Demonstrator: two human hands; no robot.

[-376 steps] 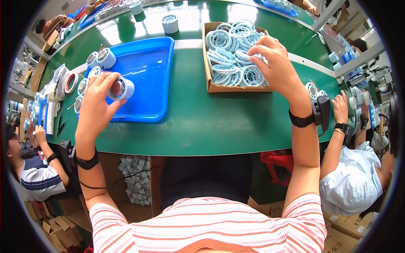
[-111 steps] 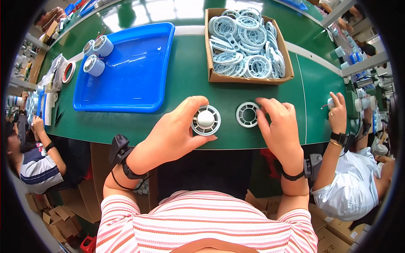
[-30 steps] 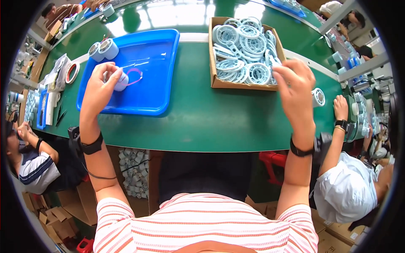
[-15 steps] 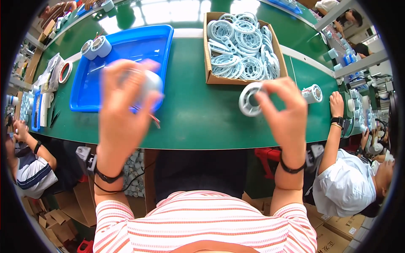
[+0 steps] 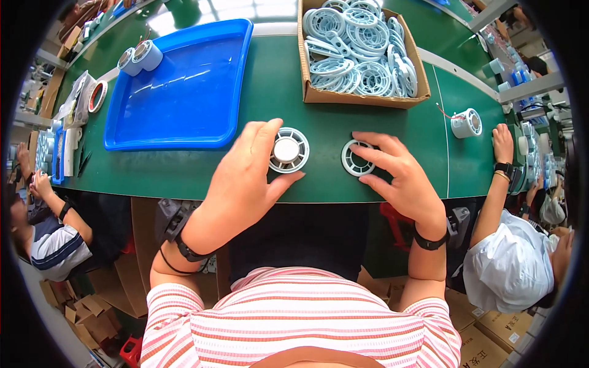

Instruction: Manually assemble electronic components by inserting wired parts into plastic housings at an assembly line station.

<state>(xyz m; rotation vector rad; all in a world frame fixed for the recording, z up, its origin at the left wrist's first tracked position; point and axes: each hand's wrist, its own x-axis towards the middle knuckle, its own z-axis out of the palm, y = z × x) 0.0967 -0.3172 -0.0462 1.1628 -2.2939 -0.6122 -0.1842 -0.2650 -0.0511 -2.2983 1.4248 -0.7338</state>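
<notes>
My left hand point(image 5: 240, 175) is closed around a round pale-blue motor housing point(image 5: 297, 161), whose spoked end with a white hub faces up. Its thumb lies along the near side of the rim, and the palm hides the left part. Over to the right, my right hand point(image 5: 402, 175) grips a thin pale-blue spoked ring point(image 5: 348, 164) between thumb and fingers. The ring is near the table's front edge, apart from the housing. Beyond both hands stands a cardboard box point(image 5: 368, 99) heaped with similar pale-blue rings point(image 5: 374, 78).
A blue tray point(image 5: 175, 146) lies at the left, with two pale-blue housings point(image 5: 147, 55) at its far-left corner. Another housing point(image 5: 466, 124) with a red wire stands at the right, close to a co-worker's hand point(image 5: 503, 144). Tape roll point(image 5: 97, 97) and tweezers point(image 5: 84, 161) lie far left.
My left hand has moved right and nearer from over the blue tray, bringing the housing beside the ring. My right hand has moved slightly left and nearer; its ring now faces up more flatly.
</notes>
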